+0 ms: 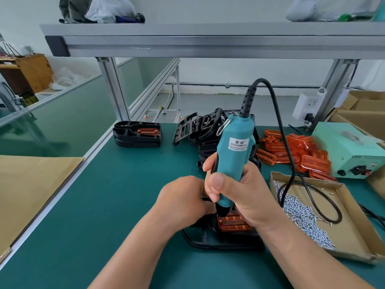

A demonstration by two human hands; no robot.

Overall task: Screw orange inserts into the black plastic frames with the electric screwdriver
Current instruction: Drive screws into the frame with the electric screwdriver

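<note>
My right hand (235,192) grips the teal electric screwdriver (234,155), which stands nearly upright with its tip down on an orange insert (232,225). That insert sits in a black plastic frame (210,244) lying flat on the green mat in front of me. My left hand (183,199) is closed on the frame's left side, close beside the screwdriver tip; the tip and the screw are hidden. Loose black frames (200,128) are piled behind the screwdriver. Loose orange inserts (300,153) lie in a heap to the right.
A stack of black frames with an orange insert on top (138,134) stands at the back left. A shallow cardboard tray of small screws (312,215) lies at the right, the screwdriver's black cable looping over it. A teal power box (350,149) sits far right. Cardboard sheet (31,188) lies left.
</note>
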